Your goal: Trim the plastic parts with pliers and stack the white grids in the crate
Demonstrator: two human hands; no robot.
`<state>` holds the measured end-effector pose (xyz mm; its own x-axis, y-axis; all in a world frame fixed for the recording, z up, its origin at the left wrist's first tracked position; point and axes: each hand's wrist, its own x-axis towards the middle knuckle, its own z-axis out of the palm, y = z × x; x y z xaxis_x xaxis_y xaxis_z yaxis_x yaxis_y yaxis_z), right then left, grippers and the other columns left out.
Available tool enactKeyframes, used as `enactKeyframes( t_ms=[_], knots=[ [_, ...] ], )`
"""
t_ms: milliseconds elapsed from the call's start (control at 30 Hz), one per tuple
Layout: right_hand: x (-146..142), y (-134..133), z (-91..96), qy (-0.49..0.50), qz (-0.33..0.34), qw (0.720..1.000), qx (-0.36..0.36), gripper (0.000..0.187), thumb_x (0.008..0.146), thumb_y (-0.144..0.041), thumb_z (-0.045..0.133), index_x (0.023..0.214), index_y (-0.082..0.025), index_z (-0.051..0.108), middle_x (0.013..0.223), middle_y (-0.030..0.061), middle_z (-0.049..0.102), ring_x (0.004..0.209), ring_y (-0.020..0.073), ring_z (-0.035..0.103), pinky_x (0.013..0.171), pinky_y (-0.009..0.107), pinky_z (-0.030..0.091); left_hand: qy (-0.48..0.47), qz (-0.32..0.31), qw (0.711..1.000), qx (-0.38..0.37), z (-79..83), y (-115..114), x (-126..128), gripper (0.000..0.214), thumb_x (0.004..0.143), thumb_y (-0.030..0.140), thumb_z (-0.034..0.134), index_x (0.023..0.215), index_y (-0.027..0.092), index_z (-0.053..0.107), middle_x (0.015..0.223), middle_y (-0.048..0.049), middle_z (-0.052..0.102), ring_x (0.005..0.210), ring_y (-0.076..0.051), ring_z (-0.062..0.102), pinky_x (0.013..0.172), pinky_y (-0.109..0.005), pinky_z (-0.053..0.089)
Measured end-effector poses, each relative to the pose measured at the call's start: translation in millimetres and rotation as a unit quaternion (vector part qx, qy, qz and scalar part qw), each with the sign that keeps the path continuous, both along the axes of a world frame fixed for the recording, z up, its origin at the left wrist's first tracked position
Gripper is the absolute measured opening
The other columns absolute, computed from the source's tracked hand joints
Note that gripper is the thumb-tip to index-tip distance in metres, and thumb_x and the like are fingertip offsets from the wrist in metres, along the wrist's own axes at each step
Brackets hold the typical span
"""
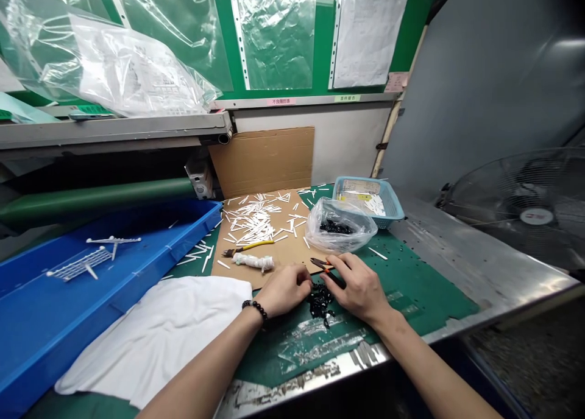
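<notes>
My right hand (361, 285) is closed around a pair of cutting pliers (336, 278) with black and orange handles, jaws pointing left. My left hand (286, 290), wearing a black bead bracelet, has its fingers curled into a pinch; whatever they hold is hidden or too small to name. Between and below the hands lies a pile of small black parts (321, 302) on the green mat (411, 309). Just beyond, a clear plastic bag (340, 239) holds more black parts. A yellow-handled pair of cutters (249, 247) and a white wrapped object (253, 261) rest on the cardboard (290, 248).
Many white sticks (256, 224) are scattered on the cardboard. A light blue basket (393, 206) with white pieces stands behind the bag. At left are a white cloth (173, 327) and a blue tray (137, 273) with a white lattice piece (82, 265). A fan (534, 206) stands at right.
</notes>
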<state>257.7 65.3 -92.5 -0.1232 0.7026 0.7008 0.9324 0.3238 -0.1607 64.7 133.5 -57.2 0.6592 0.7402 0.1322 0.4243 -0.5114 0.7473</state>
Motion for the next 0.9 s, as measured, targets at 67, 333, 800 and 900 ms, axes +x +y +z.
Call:
enactKeyframes(
  t_ms=[67, 333, 800, 900],
  knots=[
    [-0.5, -1.1, 1.7, -0.001, 0.015, 1.0, -0.003, 0.026, 0.094, -0.034, 0.052, 0.113, -0.018, 0.056, 0.097, 0.0092, 0.058, 0.09, 0.0243, 0.055, 0.078, 0.035, 0.044, -0.068, 0.028, 0.992, -0.101, 3.3, -2.1, 1.1, 0.009, 0.075, 0.023, 0.058, 0.072, 0.018, 0.064, 0.072, -0.0018, 0.063, 0.068, -0.015, 0.054, 0.063, -0.024, 0.037],
    [-2.6, -4.7, 5.1, -0.016, 0.043, 0.999, -0.01, 0.029, 0.093, -0.032, 0.054, 0.117, -0.017, 0.055, 0.099, 0.0096, 0.057, 0.09, 0.0244, 0.054, 0.078, 0.036, 0.044, -0.242, 0.069, 0.88, -0.403, 10.0, -2.5, -4.8, 0.03, 0.071, 0.042, 0.069, 0.073, 0.015, 0.058, 0.049, 0.0113, 0.025, 0.043, -0.005, 0.012, 0.042, -0.022, 0.006],
    [-5.1, -3.9, 5.6, -0.087, -0.002, 0.996, -0.028, 0.032, 0.094, -0.034, 0.051, 0.12, -0.016, 0.057, 0.094, 0.0102, 0.055, 0.086, 0.0238, 0.051, 0.077, 0.035, 0.042, -0.232, 0.119, 0.891, -0.372, 4.8, -6.3, -1.8, 0.031, 0.064, 0.041, 0.075, 0.071, 0.013, 0.063, 0.045, 0.0096, 0.034, 0.039, -0.003, 0.018, 0.04, -0.024, 0.006],
    [-6.1, -4.0, 4.5, -0.108, -0.003, 0.994, -0.033, 0.031, 0.095, -0.033, 0.05, 0.119, -0.016, 0.058, 0.092, 0.0096, 0.055, 0.085, 0.0231, 0.05, 0.075, 0.033, 0.04, -0.225, 0.139, 0.895, -0.358, 1.3, -6.9, -0.7, 0.03, 0.062, 0.039, 0.075, 0.071, 0.012, 0.064, 0.046, 0.0084, 0.039, 0.039, -0.003, 0.019, 0.04, -0.024, 0.006]
  ],
)
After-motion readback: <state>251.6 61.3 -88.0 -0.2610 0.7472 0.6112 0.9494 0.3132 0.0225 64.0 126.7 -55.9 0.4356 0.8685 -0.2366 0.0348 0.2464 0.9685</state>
